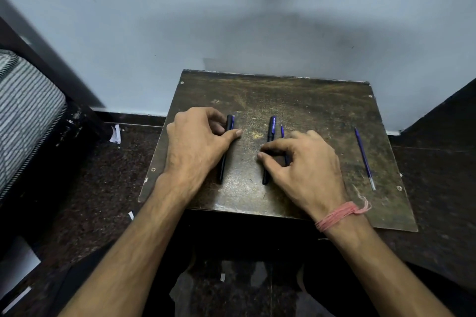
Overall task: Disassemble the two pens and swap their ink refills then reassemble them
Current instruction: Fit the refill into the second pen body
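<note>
Two black pens with blue trim lie lengthwise on a small worn table [309, 100]. My left hand [195, 147] covers the left pen [230, 122], with the fingers curled on its far end and the thumb pressed across its barrel. My right hand [301, 162] lies over the right pen [271, 128], with the index finger and thumb tips pinched across its middle. A thin blue refill [282, 131] runs under my right hand beside that pen. Whether the hand grips it is hidden. A second blue refill [364, 158] lies alone near the table's right side.
The table stands against a pale blue wall [231, 20]. A striped mattress on a dark frame [23, 100] is at the left and a dark panel [443, 116] at the right. Paper scraps [116, 134] lie on the dark speckled floor.
</note>
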